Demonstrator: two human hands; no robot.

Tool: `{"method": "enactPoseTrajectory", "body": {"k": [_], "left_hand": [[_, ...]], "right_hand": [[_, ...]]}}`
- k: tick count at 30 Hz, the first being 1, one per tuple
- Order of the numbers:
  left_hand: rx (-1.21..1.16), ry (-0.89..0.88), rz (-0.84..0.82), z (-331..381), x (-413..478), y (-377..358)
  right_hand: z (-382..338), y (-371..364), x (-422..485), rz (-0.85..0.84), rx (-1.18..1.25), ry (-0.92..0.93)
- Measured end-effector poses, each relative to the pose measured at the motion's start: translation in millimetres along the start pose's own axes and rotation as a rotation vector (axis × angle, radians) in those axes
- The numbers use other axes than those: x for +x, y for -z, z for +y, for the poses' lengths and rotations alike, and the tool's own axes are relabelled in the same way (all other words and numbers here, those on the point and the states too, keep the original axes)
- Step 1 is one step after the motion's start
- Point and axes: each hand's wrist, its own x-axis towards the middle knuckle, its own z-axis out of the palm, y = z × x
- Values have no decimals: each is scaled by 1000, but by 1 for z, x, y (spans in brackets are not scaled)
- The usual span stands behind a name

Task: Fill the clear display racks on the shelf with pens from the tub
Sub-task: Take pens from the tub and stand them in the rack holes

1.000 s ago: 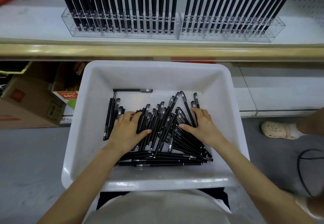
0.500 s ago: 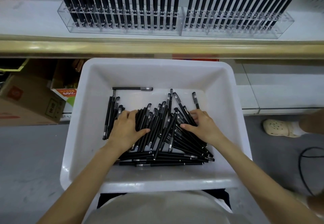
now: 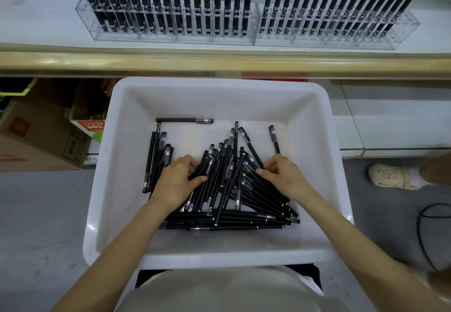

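Observation:
A white tub [image 3: 219,86] sits in front of me, holding a loose heap of black pens [image 3: 228,180]. My left hand [image 3: 174,182] curls its fingers and thumb round a bunch of pens on the heap's left side. On the right side, my right hand [image 3: 284,177] pinches several pens between thumb and curled fingers. One pen [image 3: 184,120] lies alone near the tub's far wall. On the shelf above stand two clear racks, the left rack [image 3: 170,34] and the right rack [image 3: 329,39], both lined with upright black pens.
A gold strip [image 3: 219,61] edges the shelf just beyond the tub. Cardboard boxes [image 3: 36,141] sit under the shelf at the left. Another person's foot in a cream clog [image 3: 390,176] stands on the grey floor at the right, near a black cable [image 3: 422,228].
Both hands went from lying flat on the heap to curling their fingers round pens and drawing them together. Some pens in the middle shifted upright. The view tilted slightly.

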Motion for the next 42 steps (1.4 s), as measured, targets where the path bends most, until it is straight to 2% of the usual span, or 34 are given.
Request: {"method": "enactPoseTrajectory", "body": {"k": [13, 19, 25, 30, 35, 38, 42], "left_hand": [[-37, -12, 32, 1, 2, 5], [-95, 18, 92, 7, 2, 25], [-344, -43, 163, 39, 5, 59], [-451, -146, 219, 64, 7, 86], [-624, -167, 236, 91, 10, 107], [-687, -172, 265, 103, 15, 118], [-960, -98, 256, 107, 21, 134]], "right_hand": [[4, -3, 3, -77, 3, -23], [-3, 6, 3, -26, 112, 21], [-20, 23, -3, -11, 237, 132], [-40, 40, -10, -48, 352, 216], [-68, 63, -11, -115, 474, 338], [-84, 73, -4, -77, 460, 430], [-105, 88, 7, 22, 491, 560]]}}
